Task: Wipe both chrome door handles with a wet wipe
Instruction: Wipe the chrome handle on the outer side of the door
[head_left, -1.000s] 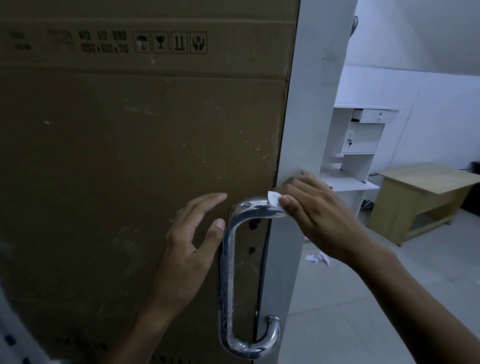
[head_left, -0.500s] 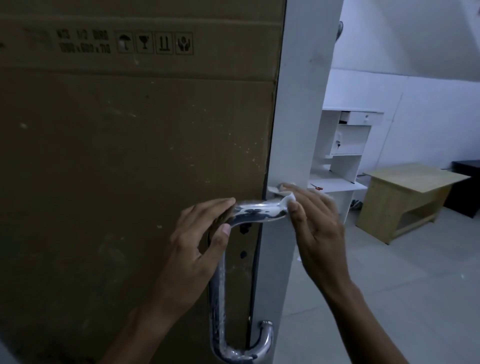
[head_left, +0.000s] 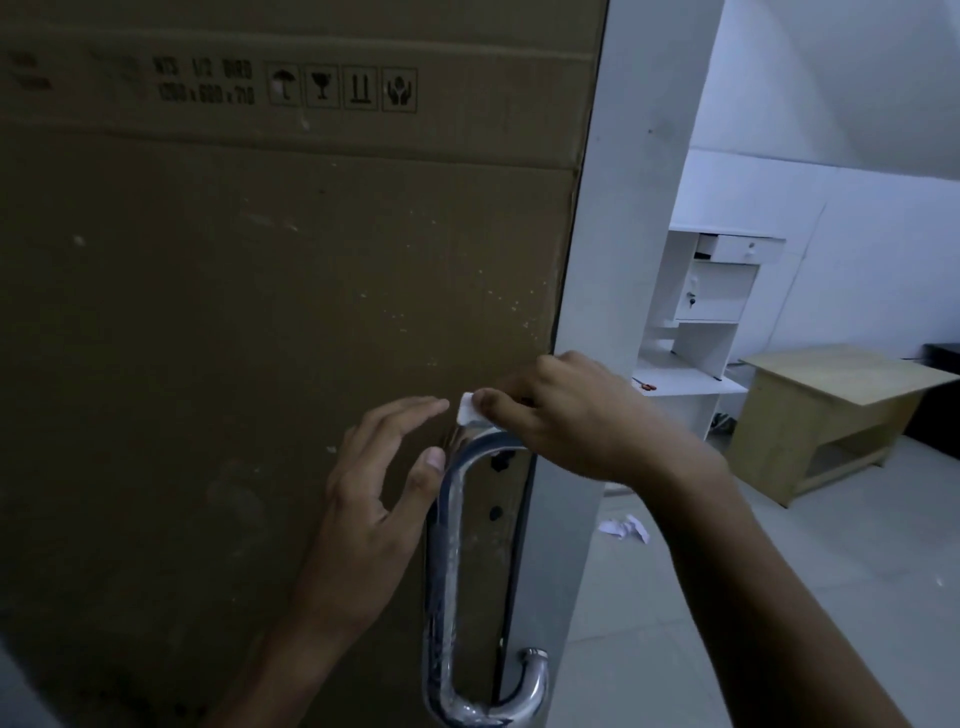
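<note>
A chrome D-shaped door handle (head_left: 449, 571) stands upright on the door's edge (head_left: 613, 260), still partly wrapped in clear film. My right hand (head_left: 571, 415) pinches a small white wet wipe (head_left: 467, 408) and presses it on the handle's top bend. My left hand (head_left: 384, 499) hovers just left of the handle with fingers spread and straight, its thumb close to the upper bar, holding nothing. A second handle is not visible.
A large brown cardboard sheet (head_left: 260, 338) covers the door face behind the handle. Through the opening stand a white shelf unit (head_left: 711, 312) and a wooden desk (head_left: 831, 405). Crumpled white paper (head_left: 623, 530) lies on the tiled floor.
My right hand slid the wipe left along the handle's top, from the door end to the outer bend. My left hand let go of the upper bar and opened.
</note>
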